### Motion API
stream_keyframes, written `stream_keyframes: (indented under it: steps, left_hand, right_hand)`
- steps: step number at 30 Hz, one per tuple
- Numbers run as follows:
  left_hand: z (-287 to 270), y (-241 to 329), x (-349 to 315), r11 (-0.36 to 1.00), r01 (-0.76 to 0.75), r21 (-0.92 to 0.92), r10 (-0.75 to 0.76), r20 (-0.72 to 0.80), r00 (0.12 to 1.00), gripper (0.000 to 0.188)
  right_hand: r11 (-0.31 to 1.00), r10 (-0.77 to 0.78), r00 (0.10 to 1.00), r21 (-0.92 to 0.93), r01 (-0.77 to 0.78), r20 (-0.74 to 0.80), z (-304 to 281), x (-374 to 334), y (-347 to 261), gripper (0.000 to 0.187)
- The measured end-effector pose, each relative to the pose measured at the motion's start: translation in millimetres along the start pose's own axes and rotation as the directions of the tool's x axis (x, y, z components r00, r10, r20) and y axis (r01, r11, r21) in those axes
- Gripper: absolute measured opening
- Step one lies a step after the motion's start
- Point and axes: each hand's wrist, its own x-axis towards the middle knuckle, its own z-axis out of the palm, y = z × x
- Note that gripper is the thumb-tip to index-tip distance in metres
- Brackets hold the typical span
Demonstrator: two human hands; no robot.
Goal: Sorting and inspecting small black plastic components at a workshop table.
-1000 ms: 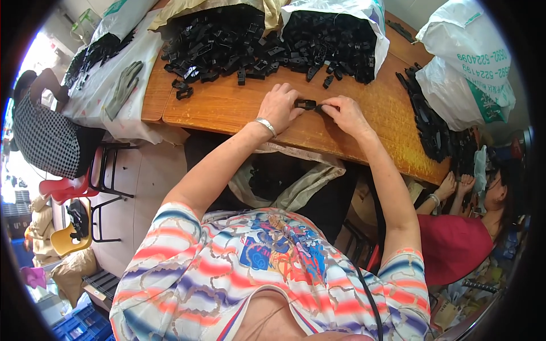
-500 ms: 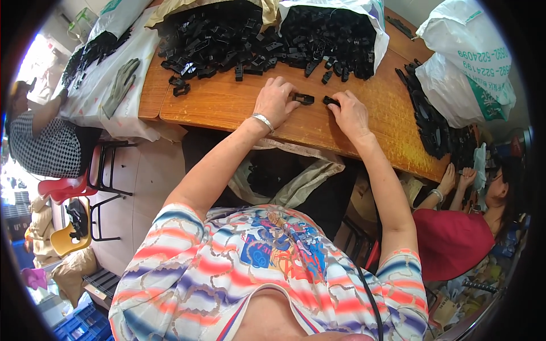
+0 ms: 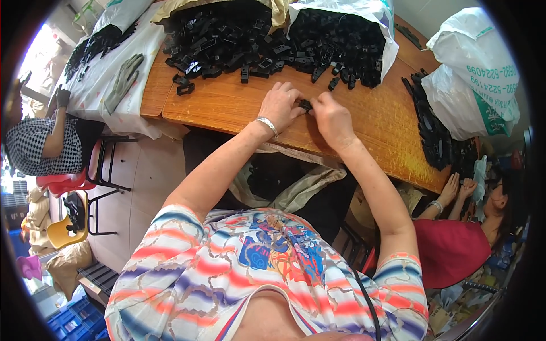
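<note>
Close together over the wooden table's near part, my two hands meet at a small black plastic part (image 3: 306, 105). My left hand (image 3: 278, 106) pinches it from the left, a silver bracelet on the wrist. The fingers of my right hand (image 3: 333, 120) are closed against its right end; the smaller black piece in them is mostly hidden behind the fingers. Just beyond my hands lies a heap of black plastic parts (image 3: 213, 42) spilling from a brown paper bag. Beside it, a white sack (image 3: 389, 48) spills more small black pieces (image 3: 335, 51).
On my lap an open cloth bag (image 3: 310, 187) holds dark pieces. Long black parts (image 3: 432, 133) and white plastic bags (image 3: 472, 68) lie at the table's right. A grey glove (image 3: 122, 85) rests on the left table. Co-workers sit on both sides, one in a red top (image 3: 452, 250).
My right hand has moved left, bringing its small black piece against the part in my left hand. The hands were apart before. The left co-worker's arms have shifted.
</note>
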Motion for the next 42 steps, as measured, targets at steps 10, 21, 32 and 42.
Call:
stream_keyframes:
  steps: [10, 21, 32, 42]
  left_hand:
    - [4.3, -3.7, 1.4, 0.999, -0.03, 0.011, 0.03, -0.042, 0.999, 0.023]
    - [-55.9, -33.1, -10.3, 0.99, 0.023, 0.139, 0.018, -0.282, 0.959, 0.032]
    - [-50.4, -81.1, -14.1, 0.979, 0.188, 0.076, -0.146, -0.376, 0.915, 0.016]
    - [-16.0, -9.7, -15.9, 0.994, 0.082, -0.077, -0.096, -0.193, 0.977, 0.011]
  right_hand:
    - [0.857, -0.174, 0.974, -0.465, 0.222, 0.145, 14.1, 0.3, -7.4, 0.023]
    - [0.999, -0.004, 1.0, 0.039, 0.003, 0.026, -6.4, -47.1, -44.9, 0.027]
    - [0.937, -0.102, 0.993, 0.339, 0.079, 0.051, 10.0, -57.0, -68.6, 0.016]
    - [0.972, 0.232, 0.957, 0.016, -0.233, -0.171, -0.8, 28.5, 69.4, 0.019]
